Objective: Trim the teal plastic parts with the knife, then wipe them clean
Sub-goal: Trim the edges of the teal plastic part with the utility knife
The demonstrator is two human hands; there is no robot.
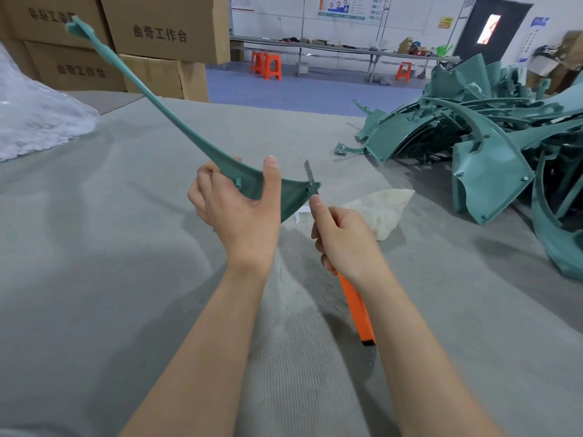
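Trimming step, seen from the head camera. The left hand [239,209] holds one long teal part [189,134] clear of the grey surface [126,247]. Its fingers [205,184] are curled behind the part's broad near end and the thumb is laid across the front, while the slender stem rises up and to the left. The right hand [344,238] is closed round the knife [356,307], whose orange handle runs back under the wrist. The forefinger is extended along the top toward the blade [310,178]. The blade tip meets the part's right-hand corner, just beside the left thumb. Judged from this, flash is being pared from that edge and wiping has not begun. The next move calls for a short, shallow stroke along the edge, directed away from the holding thumb, with the part steadied against flexing. A pale cloth [381,209] lies on the surface just behind the right hand, ready for the wipe. A pile of teal parts [492,137] lies well apart at right, and whether these are trimmed cannot be told. Cardboard boxes [164,33] stand beyond the far edge.
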